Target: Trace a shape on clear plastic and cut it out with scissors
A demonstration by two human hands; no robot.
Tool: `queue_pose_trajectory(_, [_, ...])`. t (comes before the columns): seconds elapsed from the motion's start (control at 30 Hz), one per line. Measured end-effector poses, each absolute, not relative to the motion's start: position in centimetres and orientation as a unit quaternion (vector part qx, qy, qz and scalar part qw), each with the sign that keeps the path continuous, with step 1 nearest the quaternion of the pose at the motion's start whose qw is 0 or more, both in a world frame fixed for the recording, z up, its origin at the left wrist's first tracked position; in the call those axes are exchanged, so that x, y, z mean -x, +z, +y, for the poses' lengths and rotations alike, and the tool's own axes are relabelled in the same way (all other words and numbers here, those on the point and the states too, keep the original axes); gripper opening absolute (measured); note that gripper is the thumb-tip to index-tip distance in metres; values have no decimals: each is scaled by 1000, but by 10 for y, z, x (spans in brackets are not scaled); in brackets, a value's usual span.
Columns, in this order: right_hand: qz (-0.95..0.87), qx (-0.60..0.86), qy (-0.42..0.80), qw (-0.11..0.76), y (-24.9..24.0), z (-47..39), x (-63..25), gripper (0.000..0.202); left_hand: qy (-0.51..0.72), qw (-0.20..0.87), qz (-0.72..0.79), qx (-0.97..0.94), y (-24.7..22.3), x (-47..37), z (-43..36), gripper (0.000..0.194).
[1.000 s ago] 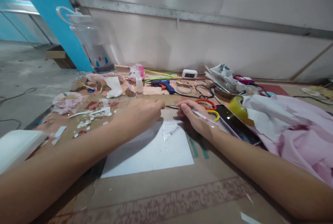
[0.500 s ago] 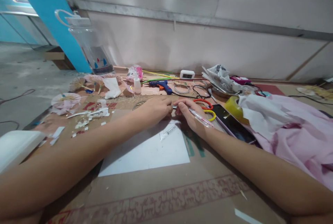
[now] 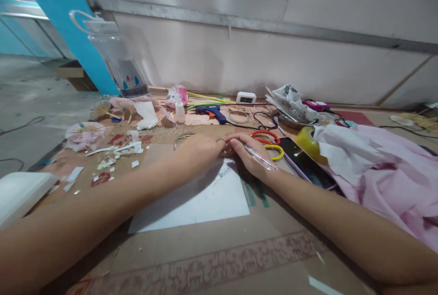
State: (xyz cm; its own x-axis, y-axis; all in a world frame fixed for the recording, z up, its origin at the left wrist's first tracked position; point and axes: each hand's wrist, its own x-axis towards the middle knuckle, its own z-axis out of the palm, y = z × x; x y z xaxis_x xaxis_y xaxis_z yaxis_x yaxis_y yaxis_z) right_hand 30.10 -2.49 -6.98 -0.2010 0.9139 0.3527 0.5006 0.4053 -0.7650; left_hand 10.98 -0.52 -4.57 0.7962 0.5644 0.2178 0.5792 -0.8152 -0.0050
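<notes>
My right hand (image 3: pixel 247 151) is closed around a clear-barrelled pen (image 3: pixel 260 157), its back end lying over the wrist. Close against its fingertips is my left hand (image 3: pixel 204 151), with fingers curled and slightly blurred; whatever it pinches is hidden. Both hands are over the far edge of a white sheet of paper (image 3: pixel 195 210) on the cardboard (image 3: pixel 212 258). Black print shows on the sheet near its right side. A red loop (image 3: pixel 265 137) and a yellow loop (image 3: pixel 274 152), apparently scissor handles, are just right of my right hand.
A phone (image 3: pixel 308 162), yellow tape roll (image 3: pixel 310 143) and pink cloth (image 3: pixel 386 171) lie to the right. Behind are a blue glue gun (image 3: pixel 212 112), small bottle (image 3: pixel 179 111) and white digital clock (image 3: pixel 246 98). Paper scraps (image 3: pixel 128 149) and a large water bottle (image 3: pixel 119 62) are left.
My left hand has moved slightly down and left, uncovering more of a wire ring behind it. The right hand and pen have shifted slightly left.
</notes>
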Motion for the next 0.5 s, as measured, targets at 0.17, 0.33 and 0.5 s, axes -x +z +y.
queue_pose_trajectory(0.17, [-725,478,305,390,-73,-26,-299,33,11,80,-289,954,-45,-110,-67,23])
queue_pose_trajectory(0.33, [-774,478,246,335,-76,-27,-299,24,24,115,-306,945,-58,-115,-90,39])
queue_pose_trajectory(0.5, [-801,475,201,305,-78,-29,-300,22,23,87,-350,932,-60,-115,-84,45])
